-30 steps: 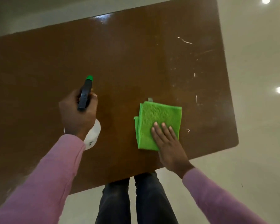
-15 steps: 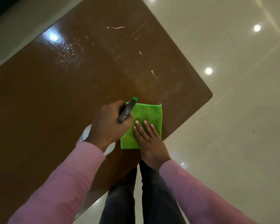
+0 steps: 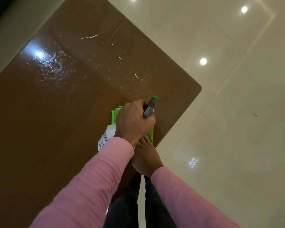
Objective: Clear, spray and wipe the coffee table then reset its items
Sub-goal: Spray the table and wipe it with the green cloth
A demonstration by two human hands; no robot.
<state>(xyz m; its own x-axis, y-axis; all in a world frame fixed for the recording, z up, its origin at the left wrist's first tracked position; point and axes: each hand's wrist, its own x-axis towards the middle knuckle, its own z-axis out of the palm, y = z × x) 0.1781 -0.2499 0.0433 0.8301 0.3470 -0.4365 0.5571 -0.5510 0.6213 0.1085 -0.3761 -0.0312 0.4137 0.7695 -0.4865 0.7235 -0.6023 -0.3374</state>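
Near bench (image 3: 56,112) corner: left hand (image 3: 135,120) grips spray bottle (image 3: 106,137) over green cloth (image 3: 115,114); right hand (image 3: 146,157) beneath, flat on cloth.

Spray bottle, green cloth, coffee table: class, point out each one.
spray bottle (image 3: 107,137), head view, white body.
green cloth (image 3: 115,114), head view, far left edge.
coffee table (image 3: 56,120), head view, bare brown top.

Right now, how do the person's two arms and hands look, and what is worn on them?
Both arms wear long pink sleeves of ribbed knit: the left sleeve and the right sleeve each end at the wrist. The left hand and the right hand are bare: no gloves, and no ring or watch shows.
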